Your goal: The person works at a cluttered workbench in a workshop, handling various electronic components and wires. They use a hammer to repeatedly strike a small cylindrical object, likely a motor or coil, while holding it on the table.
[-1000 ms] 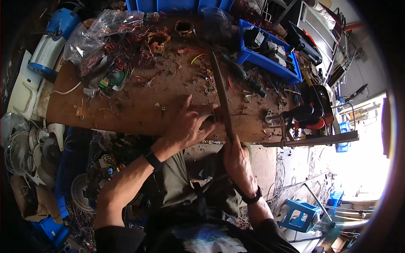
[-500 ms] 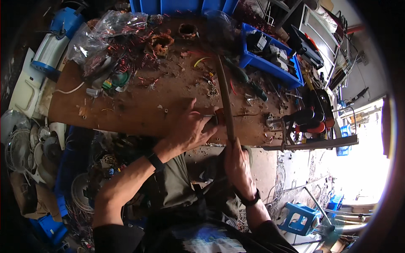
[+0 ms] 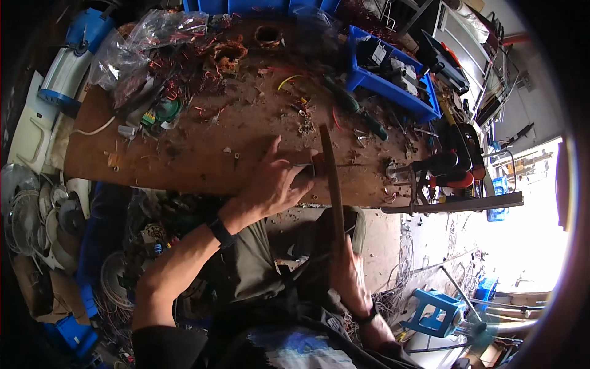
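My left hand (image 3: pixel 267 187) is at the bench's near edge, one finger raised. Its other fingers close on a small reddish-brown part (image 3: pixel 318 165) with a shiny metal bit; my fingers hide most of it. Lower right, my right hand (image 3: pixel 351 280) is wrapped round the near end of a long, narrow, flat brown bar (image 3: pixel 332 178). The bar points away from me across the bench edge and passes close beside the small part. Whether the two touch, I cannot tell.
The brown workbench (image 3: pixel 203 141) carries scraps and several small nuts. A green-handled screwdriver (image 3: pixel 372 126) lies beyond the bar, below a blue crate (image 3: pixel 393 92). Red-and-black-handled tools (image 3: pixel 452 169) stand right. Copper wire and a plastic bag (image 3: pixel 166 31) heap at far left.
My right hand has drawn the bar back toward me, so its far end now lies much nearer the small part. My left hand has stayed nearly in place.
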`<state>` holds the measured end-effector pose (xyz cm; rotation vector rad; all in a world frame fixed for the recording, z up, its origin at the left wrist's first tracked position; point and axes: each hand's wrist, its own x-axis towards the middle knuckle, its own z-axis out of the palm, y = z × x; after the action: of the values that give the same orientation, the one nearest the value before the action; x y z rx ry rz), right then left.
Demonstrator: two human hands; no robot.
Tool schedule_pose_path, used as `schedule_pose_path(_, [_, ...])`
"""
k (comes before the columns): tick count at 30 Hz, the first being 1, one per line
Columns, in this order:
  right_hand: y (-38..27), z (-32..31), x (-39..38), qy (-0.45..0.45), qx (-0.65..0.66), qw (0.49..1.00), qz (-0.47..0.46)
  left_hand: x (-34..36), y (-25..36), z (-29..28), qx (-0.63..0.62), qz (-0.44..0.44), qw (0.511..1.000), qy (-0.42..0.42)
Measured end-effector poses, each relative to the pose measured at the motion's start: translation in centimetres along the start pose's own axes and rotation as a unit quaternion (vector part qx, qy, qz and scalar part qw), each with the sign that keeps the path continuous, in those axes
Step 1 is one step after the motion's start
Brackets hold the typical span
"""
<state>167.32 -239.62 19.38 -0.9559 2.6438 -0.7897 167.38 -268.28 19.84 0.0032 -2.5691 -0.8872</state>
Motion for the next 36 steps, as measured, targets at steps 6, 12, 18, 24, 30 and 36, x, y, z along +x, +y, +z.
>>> schedule_pose_path(6, [-4.4,-1.0,10.6,0.075,0.043,0.992,-0.087,0.1,0.2,-0.6,0.032,0.011,0.999,0.001])
schedule_pose_path(12, [-0.5,0.0,2.9,0.040,-0.028,0.995,-0.090,0.0,-0.3,0.6,0.016,-0.003,1.000,0.017])
schedule_pose_path(18, [2.1,0.8,-2.9,0.011,-0.040,0.997,-0.072,0.0,-0.1,0.3,-0.008,0.004,1.000,0.015])
schedule_pose_path(24, [-3.0,0.0,9.5,0.075,0.010,0.994,-0.075,0.7,0.6,-1.3,0.027,-0.002,0.999,-0.023])
schedule_pose_path(30, [-1.7,0.6,5.9,0.069,-0.008,0.995,-0.069,-0.1,0.1,-0.3,0.027,0.014,1.000,-0.005])
schedule_pose_path(36, [0.4,0.3,-2.4,0.008,0.015,1.000,0.017,0.0,0.3,0.0,0.015,0.028,0.999,0.014])
